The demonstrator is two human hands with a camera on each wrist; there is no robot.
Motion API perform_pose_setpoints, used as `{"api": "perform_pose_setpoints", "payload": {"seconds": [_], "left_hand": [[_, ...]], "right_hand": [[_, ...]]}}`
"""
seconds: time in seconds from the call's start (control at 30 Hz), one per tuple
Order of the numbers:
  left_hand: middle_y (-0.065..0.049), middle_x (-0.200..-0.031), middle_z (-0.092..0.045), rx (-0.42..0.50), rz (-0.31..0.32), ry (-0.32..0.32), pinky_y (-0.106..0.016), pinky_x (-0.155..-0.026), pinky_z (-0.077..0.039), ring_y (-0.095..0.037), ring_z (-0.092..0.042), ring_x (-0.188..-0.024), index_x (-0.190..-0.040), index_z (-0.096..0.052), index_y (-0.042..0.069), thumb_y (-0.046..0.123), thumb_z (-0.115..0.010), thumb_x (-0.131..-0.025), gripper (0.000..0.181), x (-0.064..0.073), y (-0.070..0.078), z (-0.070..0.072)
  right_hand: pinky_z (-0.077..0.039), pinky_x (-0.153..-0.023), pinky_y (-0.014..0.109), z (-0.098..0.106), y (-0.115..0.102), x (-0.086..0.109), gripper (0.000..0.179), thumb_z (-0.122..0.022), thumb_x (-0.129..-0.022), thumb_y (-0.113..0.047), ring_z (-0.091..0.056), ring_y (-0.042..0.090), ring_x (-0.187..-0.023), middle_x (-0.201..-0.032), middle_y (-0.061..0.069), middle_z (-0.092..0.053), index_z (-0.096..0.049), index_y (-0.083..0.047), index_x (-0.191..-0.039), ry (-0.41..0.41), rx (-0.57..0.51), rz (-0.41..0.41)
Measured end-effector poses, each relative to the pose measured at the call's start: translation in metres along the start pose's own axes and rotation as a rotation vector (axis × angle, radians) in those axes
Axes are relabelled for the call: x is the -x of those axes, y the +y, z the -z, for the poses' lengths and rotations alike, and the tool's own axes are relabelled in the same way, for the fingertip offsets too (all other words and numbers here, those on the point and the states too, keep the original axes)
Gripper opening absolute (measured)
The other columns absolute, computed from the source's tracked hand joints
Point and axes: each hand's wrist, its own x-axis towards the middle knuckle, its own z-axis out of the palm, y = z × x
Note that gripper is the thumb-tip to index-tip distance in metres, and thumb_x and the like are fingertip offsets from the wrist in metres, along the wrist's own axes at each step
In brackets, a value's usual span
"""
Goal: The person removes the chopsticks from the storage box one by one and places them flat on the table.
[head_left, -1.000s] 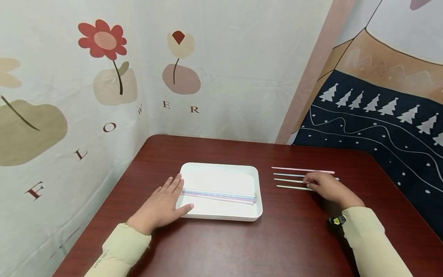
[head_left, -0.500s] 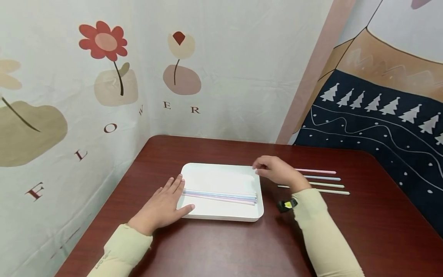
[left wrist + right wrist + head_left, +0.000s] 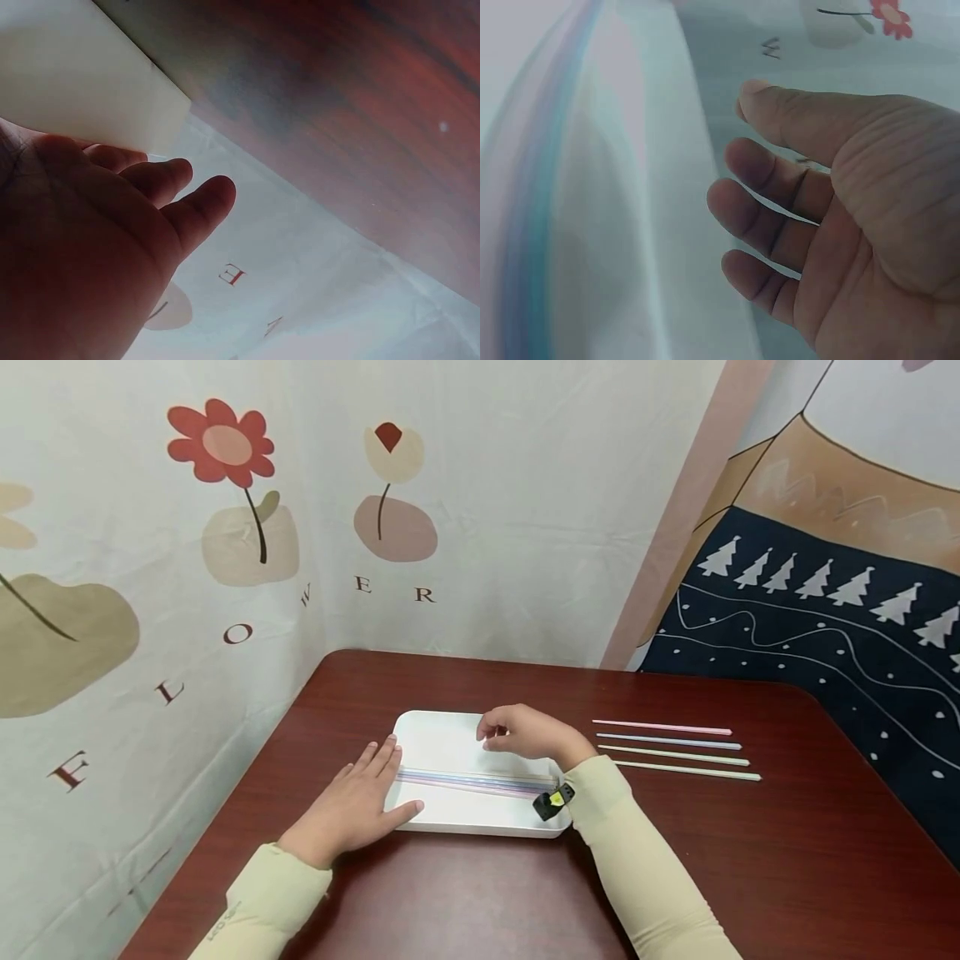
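Right hand [image 3: 528, 732]: I see it empty, loosely curled, over the white rectangular plastic-looking tray [image 3: 480, 813].
Slender pastel plastic-looking sticks [image 3: 465, 780]: inside it, nearside, running left-to-right.
Left hand [image 3: 352, 806]: nearer them, spread wide.

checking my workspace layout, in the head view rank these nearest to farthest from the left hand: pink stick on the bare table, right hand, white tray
1. White tray: its left edge is at the left hand.
2. Right hand: to the right, above the tray.
3. Pink stick: farthest right, beyond the tray.
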Motion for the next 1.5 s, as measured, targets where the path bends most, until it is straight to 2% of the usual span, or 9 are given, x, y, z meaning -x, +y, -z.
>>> {"api": "perform_pose_setpoints", "payload": {"seconds": [0.2, 0.5, 0.77, 1.0, 1.33, 1.5], "left_hand": [[-0.016, -0.163, -0.018, -0.011, 0.001, -0.008, -0.062, -0.111, -0.027, -0.042, -0.020, -0.147, -0.153, -0.031, -0.003, 0.071, -0.046, -0.092, 0.097, -0.002, 0.000, -0.002], [-0.017, -0.163, -0.018, -0.004, -0.002, -0.002, -0.064, -0.109, -0.028, -0.043, -0.019, -0.147, -0.153, -0.032, -0.004, 0.071, -0.046, -0.093, 0.097, -0.003, -0.002, -0.001], [-0.017, -0.163, -0.018, -0.007, -0.004, -0.006, -0.063, -0.110, -0.027, -0.042, -0.019, -0.147, -0.153, -0.031, -0.004, 0.071, -0.045, -0.092, 0.097, -0.004, -0.004, -0.001], [-0.016, -0.163, -0.017, -0.009, -0.004, -0.009, -0.062, -0.111, -0.027, -0.042, -0.019, -0.147, -0.153, -0.030, -0.003, 0.074, -0.043, -0.092, 0.099, -0.004, -0.004, -0.002], [-0.016, -0.163, -0.016, -0.007, 0.003, -0.016, -0.061, -0.111, -0.026, -0.042, -0.018, -0.147, -0.154, -0.029, -0.003, 0.071, -0.045, -0.092, 0.097, -0.004, -0.003, -0.002], [-0.016, -0.163, -0.017, -0.010, 0.002, -0.014, -0.061, -0.111, -0.027, -0.041, -0.018, -0.148, -0.154, -0.030, -0.003, 0.072, -0.044, -0.092, 0.098, -0.003, -0.003, -0.003]], "right_hand": [[-0.046, -0.074, 0.027, -0.017, 0.011, -0.010, 0.006, -0.064, -0.096, -0.008, -0.055, 0.012, -0.083, -0.088, -0.006, -0.062, -0.069, -0.009, -0.100, -0.107, -0.157, 0.016], [-0.044, -0.069, 0.025, -0.027, 0.012, -0.012, 0.012, -0.066, -0.094, -0.008, -0.052, 0.008, -0.075, -0.079, -0.007, -0.058, -0.069, -0.019, -0.091, -0.174, -0.114, -0.056], [-0.044, -0.068, 0.024, -0.031, 0.008, -0.014, 0.013, -0.066, -0.093, -0.006, -0.051, 0.007, -0.073, -0.078, -0.008, -0.058, -0.069, -0.018, -0.091, -0.175, -0.045, -0.073], [-0.044, -0.068, 0.024, -0.032, 0.010, -0.015, 0.015, -0.062, -0.095, -0.008, -0.051, 0.007, -0.072, -0.076, -0.007, -0.056, -0.069, -0.021, -0.091, -0.137, -0.011, -0.107], [-0.043, -0.063, 0.024, -0.034, 0.009, -0.015, 0.012, -0.068, -0.093, -0.012, -0.050, 0.007, -0.068, -0.072, -0.007, -0.055, -0.067, -0.023, -0.088, -0.110, 0.000, -0.133], [-0.042, -0.062, 0.024, -0.035, 0.009, -0.015, 0.015, -0.064, -0.093, -0.008, -0.049, 0.007, -0.067, -0.071, -0.007, -0.053, -0.067, -0.022, -0.088, -0.106, 0.001, -0.125]]}}
